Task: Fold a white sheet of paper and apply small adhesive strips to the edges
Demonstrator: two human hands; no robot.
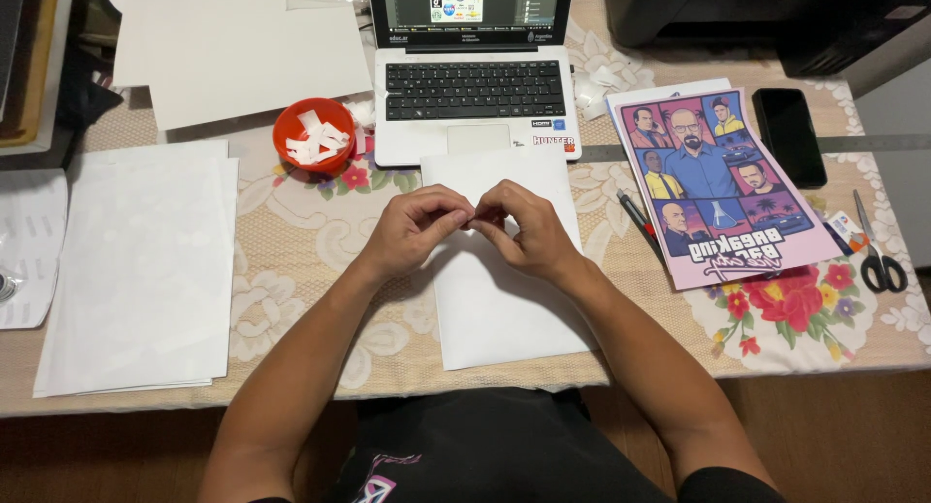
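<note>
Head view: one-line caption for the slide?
Both hands, left and right, pinch something small over a white sheet before a laptop.

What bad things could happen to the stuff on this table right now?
The white paper sheet hangs slightly past the table edge, so a forearm could crease it or nudge it off. The left hand and right hand pinch something tiny together; it might tear or drop. The round red bowl of white paper scraps sits close to the silver laptop; a bump could spill scraps onto the keys.
</note>
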